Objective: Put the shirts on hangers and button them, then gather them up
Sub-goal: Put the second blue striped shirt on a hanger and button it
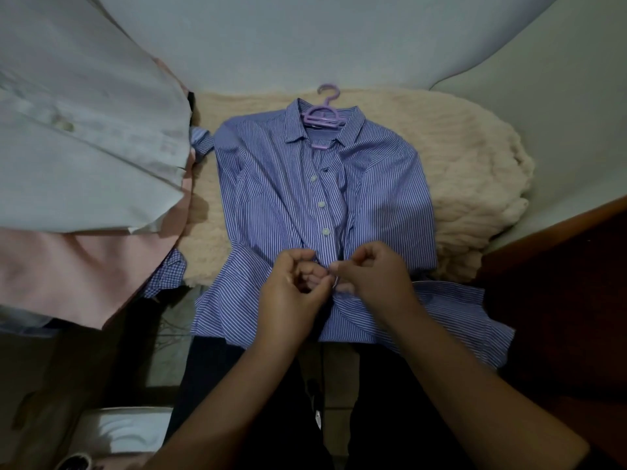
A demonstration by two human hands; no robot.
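striped shirt (281, 184) | flat, 3 btns done | purple hanger (322, 113) in collar

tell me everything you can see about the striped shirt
The shirt is blue with fine white stripes, thin woven cloth by its look. It lies face up on a cream blanket, collar open, on a purple hanger. Three white buttons show down the placket. The left hand and right hand pinch the placket below them.
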